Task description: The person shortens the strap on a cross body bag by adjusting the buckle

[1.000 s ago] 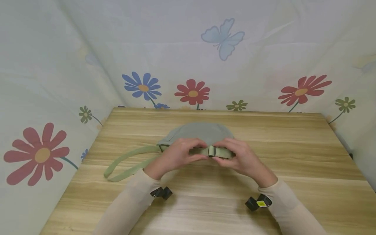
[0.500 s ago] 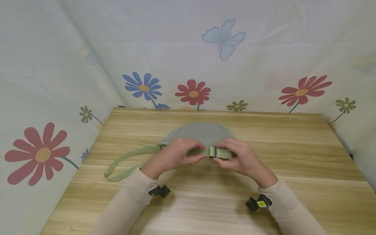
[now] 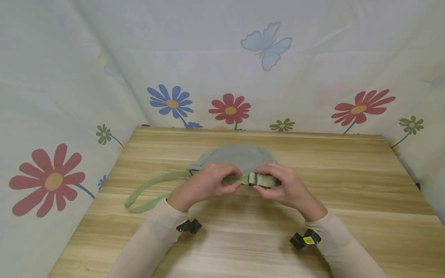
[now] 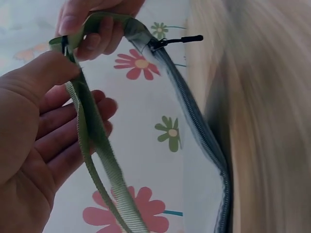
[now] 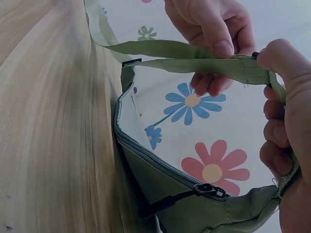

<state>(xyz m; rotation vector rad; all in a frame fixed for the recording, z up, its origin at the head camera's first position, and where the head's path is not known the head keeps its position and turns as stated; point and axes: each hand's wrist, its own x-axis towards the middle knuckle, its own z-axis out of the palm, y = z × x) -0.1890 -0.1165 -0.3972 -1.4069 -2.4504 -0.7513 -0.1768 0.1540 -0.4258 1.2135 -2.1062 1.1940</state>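
Note:
A grey-green waist bag lies on the wooden table with its green webbing strap looping out to the left. In front of the bag, my left hand pinches the strap between thumb and fingers. Just to its right, my right hand holds the strap beside a dark slider buckle, which sits between the two hands. The left wrist view shows two layers of webbing running past my left palm. A black zipper pull hangs from the bag's zipper in the right wrist view.
The wooden table extends around the bag on all sides. A white cloth backdrop printed with flowers and a butterfly rises behind and beside it. Small black cameras are worn on both wrists.
My left fingertips have drawn slightly left along the strap, away from the slider buckle. The right hand keeps its hold, and the bag stays where it was.

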